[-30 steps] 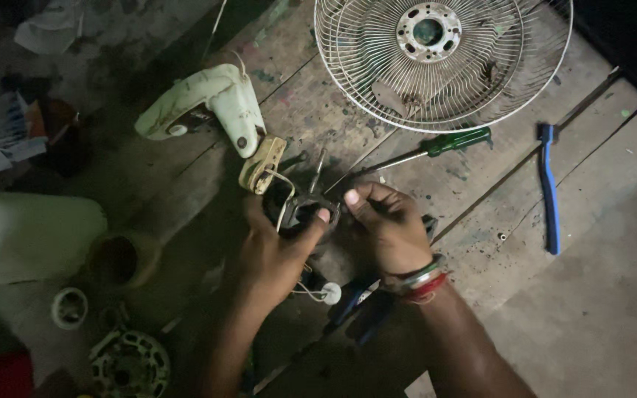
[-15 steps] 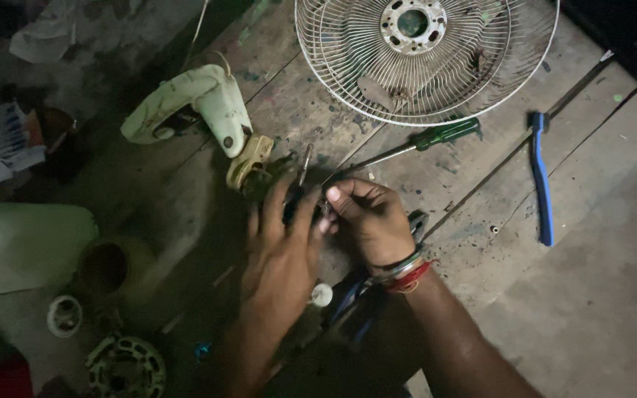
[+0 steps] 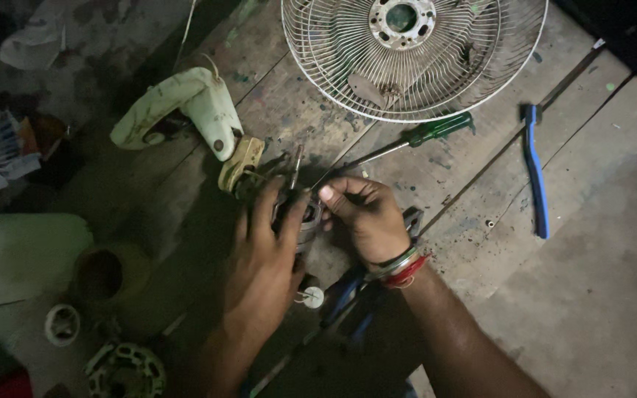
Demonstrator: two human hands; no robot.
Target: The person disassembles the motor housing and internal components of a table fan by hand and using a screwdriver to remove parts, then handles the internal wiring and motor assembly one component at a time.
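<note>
Head view, places given from the wire fan guard (image 3: 414, 55) at top centre: below it and slightly left, left hand (image 3: 263, 258) wrapped over a small dark fan motor (image 3: 300, 214), fingers curled round its near side; right hand (image 3: 366, 217) touching the same motor from the right, thumb and forefinger pinched at its top, perhaps on a thin wire, too dim to tell; bangles at that wrist; just under the guard's rim, green-handled screwdriver (image 3: 407, 140) lying aslant; right of the guard, blue brush (image 3: 534, 169) flat on the wooden boards (image 3: 591, 258); left of the guard, cream plastic housing (image 3: 186, 110); blue-handled pliers (image 3: 348, 291) beneath the right wrist.
</note>
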